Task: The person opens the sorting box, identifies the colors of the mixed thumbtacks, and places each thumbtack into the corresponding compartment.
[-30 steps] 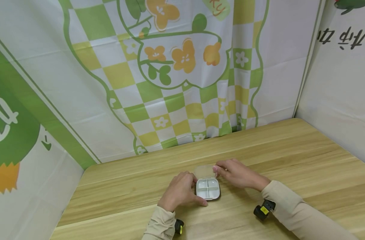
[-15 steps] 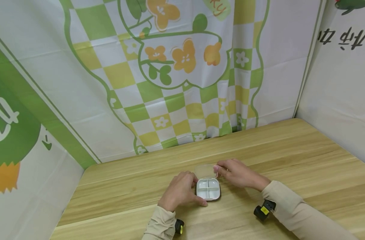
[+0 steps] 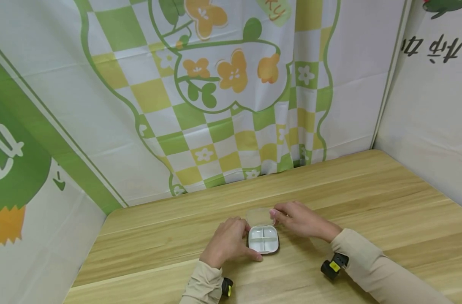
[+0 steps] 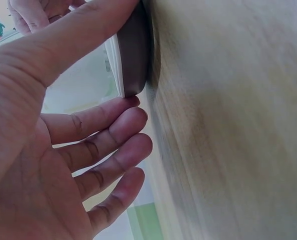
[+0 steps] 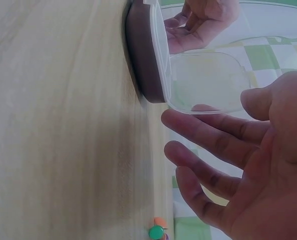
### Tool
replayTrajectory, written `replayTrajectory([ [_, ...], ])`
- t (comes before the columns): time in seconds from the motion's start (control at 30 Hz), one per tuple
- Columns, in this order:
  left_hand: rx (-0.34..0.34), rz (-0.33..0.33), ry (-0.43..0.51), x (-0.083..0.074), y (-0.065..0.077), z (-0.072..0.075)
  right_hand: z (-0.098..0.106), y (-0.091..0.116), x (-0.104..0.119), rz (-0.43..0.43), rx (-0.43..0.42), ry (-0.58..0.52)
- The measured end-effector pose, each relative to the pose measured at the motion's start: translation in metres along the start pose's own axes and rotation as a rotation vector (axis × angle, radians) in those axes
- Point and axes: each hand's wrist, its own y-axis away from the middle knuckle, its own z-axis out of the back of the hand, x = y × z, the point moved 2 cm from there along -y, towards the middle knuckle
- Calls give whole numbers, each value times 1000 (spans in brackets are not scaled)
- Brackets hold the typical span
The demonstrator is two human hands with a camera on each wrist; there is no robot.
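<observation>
A small square pill box (image 3: 256,245) with a white inside split into several compartments lies on the wooden table, its clear lid (image 3: 258,216) raised at the back. No contents show in the compartments. The left hand (image 3: 229,242) holds the box from the left, thumb along the front edge and index fingertip at the back corner; its other fingers spread loosely in the left wrist view. At the lid's right edge the right hand (image 3: 301,220) pinches the clear plastic between thumb and index finger. The right wrist view shows the box's dark brown underside (image 5: 144,55).
The wooden table (image 3: 158,245) extends to a checked green and yellow curtain (image 3: 223,139) at the back. White printed wall sheets (image 3: 436,118) stand at the sides. Small green and orange shapes (image 5: 156,232) appear low in the right wrist view.
</observation>
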Motion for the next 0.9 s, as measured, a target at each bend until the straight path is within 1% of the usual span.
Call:
replayTrajectory([
  [0.3, -5, 2, -6, -1, 0, 0, 0, 0, -1, -27, -6, 5],
  [0.57, 0, 8, -6, -1, 0, -1, -1, -1, -2, -27, -11, 2],
  [0.9, -3, 3, -41, -1, 1, 2, 1, 0, 1, -22, 2, 3],
])
